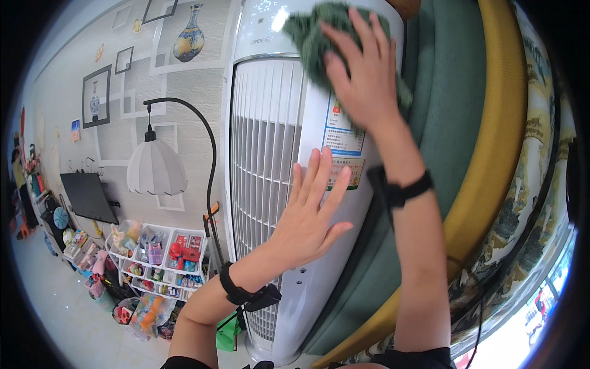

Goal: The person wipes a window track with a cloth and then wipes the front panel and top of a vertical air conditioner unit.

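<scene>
Before me stands a tall white Gree floor-standing air conditioner point(263, 92) with a slatted grille down its front. My right hand point(368, 78) presses a dark green cloth point(315, 46) against its upper front, below the top. The cloth is bunched under the palm and spread fingers, and its edges blur. Lower down, my left hand point(309, 212) lies beside the grille with its fingers apart and nothing in it. Its fingertips overlap printed stickers point(343, 140) on the casing; whether the palm touches the surface I cannot tell. Both wrists wear black straps.
Green and yellow curtains point(449, 92) hang close on the right, beside patterned fabric. To the left a floor lamp point(156, 166) arches over a toy rack point(159, 249) with white bins. Bags of toys point(150, 316) sit on the floor. A television point(90, 196) is farther back.
</scene>
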Action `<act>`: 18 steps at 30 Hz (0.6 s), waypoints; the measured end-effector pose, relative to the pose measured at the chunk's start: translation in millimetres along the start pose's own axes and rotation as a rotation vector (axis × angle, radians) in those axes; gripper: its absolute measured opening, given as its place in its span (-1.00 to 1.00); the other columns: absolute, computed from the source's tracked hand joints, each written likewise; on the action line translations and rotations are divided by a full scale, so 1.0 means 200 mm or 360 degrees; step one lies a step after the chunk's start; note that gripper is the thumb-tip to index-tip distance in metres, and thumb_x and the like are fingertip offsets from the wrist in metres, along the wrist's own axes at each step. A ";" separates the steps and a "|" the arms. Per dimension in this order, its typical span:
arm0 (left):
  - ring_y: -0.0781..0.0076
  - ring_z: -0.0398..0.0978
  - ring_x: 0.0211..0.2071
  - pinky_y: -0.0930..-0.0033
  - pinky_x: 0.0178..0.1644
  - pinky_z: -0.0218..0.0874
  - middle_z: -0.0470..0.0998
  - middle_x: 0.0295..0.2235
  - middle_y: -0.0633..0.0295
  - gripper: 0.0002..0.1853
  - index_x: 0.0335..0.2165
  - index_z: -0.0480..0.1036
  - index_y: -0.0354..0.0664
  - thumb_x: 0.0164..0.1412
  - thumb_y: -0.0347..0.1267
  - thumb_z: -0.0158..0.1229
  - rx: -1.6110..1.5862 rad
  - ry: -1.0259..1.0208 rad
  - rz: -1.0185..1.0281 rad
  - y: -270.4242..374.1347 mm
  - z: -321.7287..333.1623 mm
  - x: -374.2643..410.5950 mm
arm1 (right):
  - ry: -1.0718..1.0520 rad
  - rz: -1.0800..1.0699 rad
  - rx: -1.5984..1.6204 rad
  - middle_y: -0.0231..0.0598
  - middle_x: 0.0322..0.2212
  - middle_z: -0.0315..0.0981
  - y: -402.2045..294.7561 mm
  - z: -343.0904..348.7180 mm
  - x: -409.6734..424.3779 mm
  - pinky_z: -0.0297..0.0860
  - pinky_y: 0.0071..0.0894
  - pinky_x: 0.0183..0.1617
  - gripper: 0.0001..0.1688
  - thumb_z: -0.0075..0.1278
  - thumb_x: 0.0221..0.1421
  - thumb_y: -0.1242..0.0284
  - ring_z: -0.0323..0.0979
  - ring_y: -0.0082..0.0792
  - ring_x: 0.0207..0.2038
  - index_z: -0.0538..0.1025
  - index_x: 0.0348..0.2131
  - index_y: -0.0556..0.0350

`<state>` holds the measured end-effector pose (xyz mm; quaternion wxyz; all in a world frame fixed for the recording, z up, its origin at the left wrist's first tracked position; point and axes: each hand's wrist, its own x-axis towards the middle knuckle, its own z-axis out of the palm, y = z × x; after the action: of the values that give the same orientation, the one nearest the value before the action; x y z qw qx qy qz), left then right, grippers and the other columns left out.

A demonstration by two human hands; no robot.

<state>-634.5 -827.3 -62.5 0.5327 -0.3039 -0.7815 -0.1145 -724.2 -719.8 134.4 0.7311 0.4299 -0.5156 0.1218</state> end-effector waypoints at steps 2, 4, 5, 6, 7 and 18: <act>-0.26 -0.38 0.36 -0.24 0.34 -0.51 -0.31 0.33 -0.27 -0.20 0.31 -0.12 -0.32 0.34 -0.02 -0.16 -0.0002 -0.0045 -0.0007 0.03 0.03 0.03 | -0.0038 0.0045 -0.0123 -0.09 0.28 0.02 0.09 -0.04 0.17 -0.17 0.03 0.38 -0.44 -0.17 0.21 0.19 -0.11 -0.01 0.34 0.36 0.14 -0.01; -0.23 -0.37 0.36 -0.23 0.34 -0.51 -0.28 0.34 -0.25 -0.22 0.30 -0.11 -0.34 0.35 -0.04 -0.17 0.0030 -0.0076 -0.0008 0.02 0.05 0.03 | 0.0004 0.0135 -0.0036 -0.06 0.28 0.01 0.14 -0.04 0.19 -0.17 -0.01 0.39 -0.40 -0.20 0.22 0.18 -0.12 -0.03 0.35 0.33 0.16 0.08; -0.23 -0.36 0.36 -0.23 0.34 -0.51 -0.28 0.34 -0.24 -0.22 0.30 -0.12 -0.35 0.35 -0.05 -0.16 -0.0015 -0.0050 -0.0001 0.03 0.06 0.04 | 0.0089 0.0077 -0.0036 -0.10 0.29 0.01 0.20 -0.02 0.13 -0.17 0.03 0.38 -0.46 -0.15 0.22 0.20 -0.13 0.01 0.35 0.37 0.14 -0.07; -0.22 -0.36 0.37 -0.22 0.34 -0.51 -0.27 0.34 -0.24 -0.22 0.30 -0.12 -0.36 0.35 -0.06 -0.15 -0.0048 -0.0024 -0.0002 0.03 0.07 0.03 | 0.0179 0.0018 -0.0023 -0.13 0.29 0.01 0.22 0.03 0.09 -0.16 0.06 0.36 -0.50 -0.11 0.21 0.22 -0.13 0.05 0.34 0.40 0.13 -0.22; -0.21 -0.36 0.37 -0.22 0.34 -0.52 -0.26 0.34 -0.23 -0.22 0.29 -0.12 -0.38 0.35 -0.07 -0.15 -0.0050 0.0002 -0.0012 0.00 0.04 0.02 | 0.0158 0.0167 0.0125 -0.13 0.30 -0.03 0.12 0.05 -0.01 -0.28 0.39 0.34 -0.49 -0.11 0.18 0.20 -0.19 0.06 0.36 0.41 0.13 -0.35; -0.14 -0.17 0.35 -0.27 0.34 -0.46 -0.07 0.31 -0.16 -0.16 0.27 -0.01 -0.35 0.16 -0.18 0.14 0.0320 -0.0106 0.0039 -0.02 0.09 -0.04 | -0.0320 0.0370 0.0411 -0.01 0.33 -0.15 -0.11 -0.19 -0.48 -0.25 0.12 0.40 -0.38 0.03 0.05 0.39 -0.27 0.18 0.36 0.40 0.14 -0.23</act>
<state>-647.9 -824.2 -75.5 0.5355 -0.2621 -0.8026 -0.0189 -729.0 -678.0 36.8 0.5957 0.4676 -0.6123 0.2270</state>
